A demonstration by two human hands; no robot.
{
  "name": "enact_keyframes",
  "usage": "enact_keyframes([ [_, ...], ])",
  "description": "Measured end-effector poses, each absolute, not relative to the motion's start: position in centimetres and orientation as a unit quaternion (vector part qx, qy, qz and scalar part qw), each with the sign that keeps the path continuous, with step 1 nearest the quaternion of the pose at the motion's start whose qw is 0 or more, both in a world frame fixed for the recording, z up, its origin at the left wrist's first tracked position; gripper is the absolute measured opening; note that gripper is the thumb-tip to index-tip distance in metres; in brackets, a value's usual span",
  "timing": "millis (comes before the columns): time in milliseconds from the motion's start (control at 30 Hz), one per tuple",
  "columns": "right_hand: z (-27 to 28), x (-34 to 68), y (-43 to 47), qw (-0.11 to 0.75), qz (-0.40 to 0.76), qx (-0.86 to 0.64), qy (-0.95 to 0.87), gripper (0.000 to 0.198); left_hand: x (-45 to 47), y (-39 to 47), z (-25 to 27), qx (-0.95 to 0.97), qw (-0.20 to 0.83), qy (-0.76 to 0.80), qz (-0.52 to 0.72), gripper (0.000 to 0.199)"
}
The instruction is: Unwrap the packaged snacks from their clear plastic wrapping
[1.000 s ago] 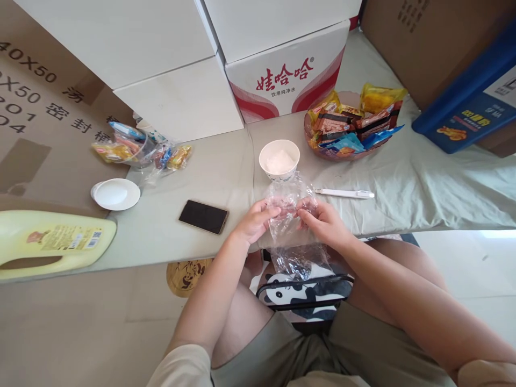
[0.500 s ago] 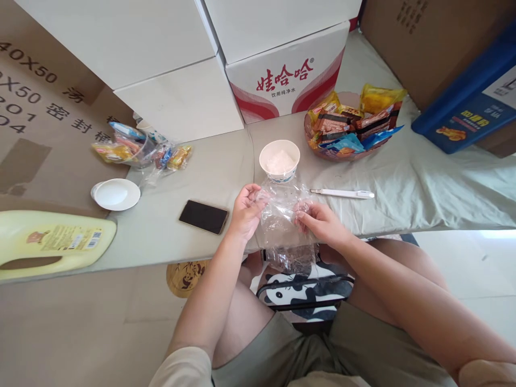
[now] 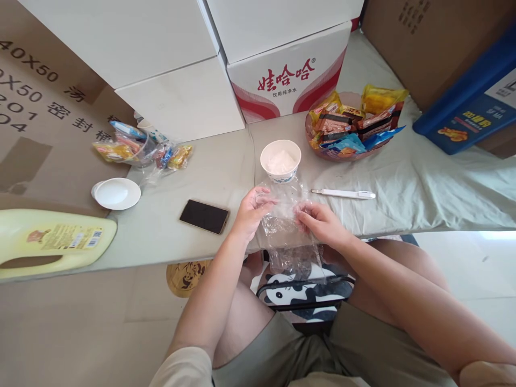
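A clear plastic bag (image 3: 287,228) stretches between my two hands and hangs down over the table's front edge. My left hand (image 3: 257,208) pinches its left side, fingers closed on the film. On the other side, my right hand (image 3: 316,219) grips the bag between thumb and fingers. Just beyond the bag stands a white paper bowl (image 3: 280,159) with a whitish, translucent filling that I cannot make out. A white pen-like cutter (image 3: 343,193) lies to the right of my hands. The black phone (image 3: 204,216) rests flat to the left of my left hand.
Behind stand white cartons (image 3: 288,80). A bowl of packaged snacks (image 3: 355,129) sits back right, near a blue box (image 3: 470,107). To the left are more wrapped snacks (image 3: 129,148), a white oval dish (image 3: 116,193) and a pale yellow jug (image 3: 56,242).
My left hand has shifted slightly right and nearer me along the film. The bag's lower end spreads a little wider and hangs lower. My right hand stays nearly in place.
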State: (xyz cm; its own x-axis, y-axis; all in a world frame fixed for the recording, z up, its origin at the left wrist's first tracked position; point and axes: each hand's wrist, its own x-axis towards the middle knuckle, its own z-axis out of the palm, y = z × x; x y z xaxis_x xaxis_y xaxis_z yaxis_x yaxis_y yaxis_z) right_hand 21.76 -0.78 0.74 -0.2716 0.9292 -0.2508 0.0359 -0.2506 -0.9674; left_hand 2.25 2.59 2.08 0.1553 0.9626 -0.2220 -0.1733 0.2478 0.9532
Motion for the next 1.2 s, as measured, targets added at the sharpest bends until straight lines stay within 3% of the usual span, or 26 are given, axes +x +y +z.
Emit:
enact_keyframes([
  [233, 1.0, 21.9, -0.8, 0.389, 0.627, -0.476, -0.48, 0.028, 2.2, 2.5, 2.9, 0.385, 0.65, 0.426, 0.498, 0.05],
  [333, 1.1, 22.1, -0.9, 0.408, 0.617, -0.479, -0.472, 0.035, 2.2, 2.2, 2.7, 0.401, 0.696, 0.4, 0.442, 0.054],
  [467, 1.0, 22.1, -1.0, 0.425, 0.617, -0.473, -0.463, 0.044, 2.1, 1.9, 2.1, 0.466, 0.681, 0.41, 0.388, 0.036],
  [567, 1.0, 22.0, -1.1, 0.437, 0.628, -0.464, -0.447, 0.046, 2.0, 1.8, 2.2, 0.475, 0.684, 0.412, 0.37, 0.044],
  [833, 1.5, 22.0, -1.0, 0.431, 0.617, -0.463, -0.468, 0.026, 1.8, 1.8, 2.8, 0.491, 0.598, 0.466, 0.43, 0.035],
  [967, 0.8, 22.0, -0.7, 0.436, 0.591, -0.488, -0.472, 0.013, 1.7, 1.8, 3.1, 0.459, 0.606, 0.481, 0.436, 0.029],
  [1200, 0.5, 22.1, -0.8, 0.465, 0.611, -0.481, -0.423, 0.011, 1.6, 1.7, 3.4, 0.439, 0.639, 0.434, 0.459, 0.027],
])
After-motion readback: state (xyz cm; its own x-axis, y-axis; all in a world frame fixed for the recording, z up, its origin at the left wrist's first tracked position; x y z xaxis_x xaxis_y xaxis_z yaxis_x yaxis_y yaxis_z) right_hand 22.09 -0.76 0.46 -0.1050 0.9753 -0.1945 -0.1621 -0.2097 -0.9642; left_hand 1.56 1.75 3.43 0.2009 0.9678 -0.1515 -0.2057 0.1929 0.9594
